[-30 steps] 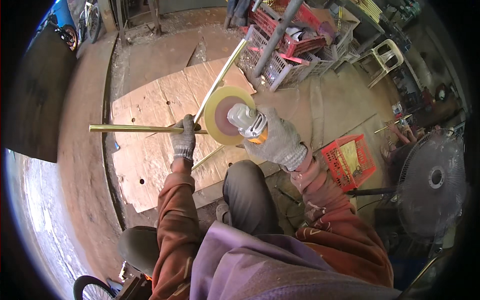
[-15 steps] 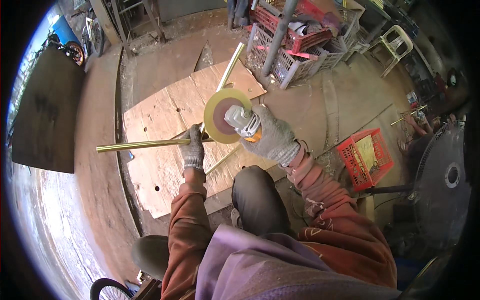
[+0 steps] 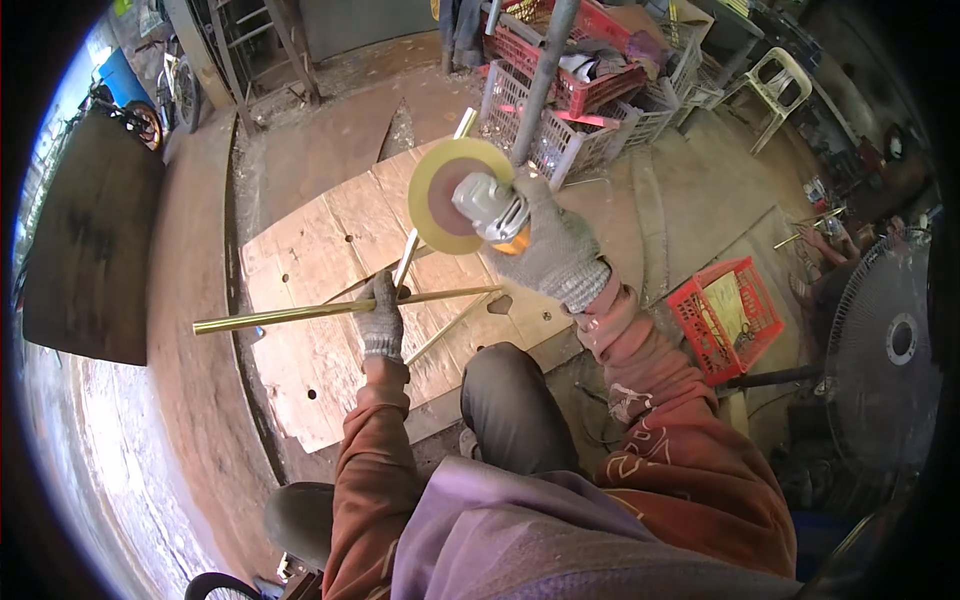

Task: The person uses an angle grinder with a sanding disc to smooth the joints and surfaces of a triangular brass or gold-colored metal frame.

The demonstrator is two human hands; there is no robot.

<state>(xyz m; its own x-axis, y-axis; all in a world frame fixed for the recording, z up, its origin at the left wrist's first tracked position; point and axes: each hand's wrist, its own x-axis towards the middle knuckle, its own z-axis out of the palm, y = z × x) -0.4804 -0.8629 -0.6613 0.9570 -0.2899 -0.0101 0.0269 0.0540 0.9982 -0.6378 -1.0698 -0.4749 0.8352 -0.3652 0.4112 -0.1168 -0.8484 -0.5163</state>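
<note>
Holding a brass-coloured tube frame (image 3: 280, 317) near its crossing: that's the gloved left hand (image 3: 380, 310), fingers curled round the metal. The frame is over the middle of a cardboard-looking sheet (image 3: 310, 270) on the floor, one tube poking out past the sheet's left edge. Gloved right hand (image 3: 555, 240) is wrapped snugly round an angle grinder (image 3: 490, 207), its yellow-rimmed disc (image 3: 440, 190) covering part of the far tube. Can't tell if it's actually touching.

Progress-wise, the tubes already look joined by the left hand, so I'd call it partway. No clue how much surface has been worked or what's left, tbh.

Past the sheet's far right corner there are stacked crates (image 3: 575, 155); off its right edge, a red basket (image 3: 700, 340), then a big fan (image 3: 870, 385).
</note>
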